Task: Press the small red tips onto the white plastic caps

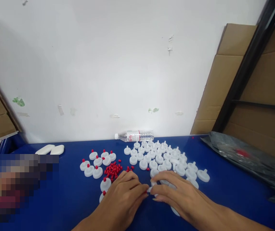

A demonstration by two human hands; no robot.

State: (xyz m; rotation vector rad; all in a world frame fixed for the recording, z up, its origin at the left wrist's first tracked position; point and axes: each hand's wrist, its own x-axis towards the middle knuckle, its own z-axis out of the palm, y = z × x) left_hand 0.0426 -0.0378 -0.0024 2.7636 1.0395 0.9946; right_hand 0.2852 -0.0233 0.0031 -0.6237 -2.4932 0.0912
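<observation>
My left hand pinches a small red cap, of which only a sliver shows. Close against it, my right hand grips a white nozzle lid, its narrow spout pointing toward the red cap. Most of that lid is hidden behind my right fingers. A heap of loose red caps lies just beyond my left hand. Several white lids with red-tipped spouts sit to the left, some partly behind that hand. Many bare white nozzle lids spread out beyond and beneath my right hand.
A clear plastic bottle lies on its side against the white wall. Two white rounded objects rest at the left of the blue table. Dark plastic bag, cardboard and a black post stand right.
</observation>
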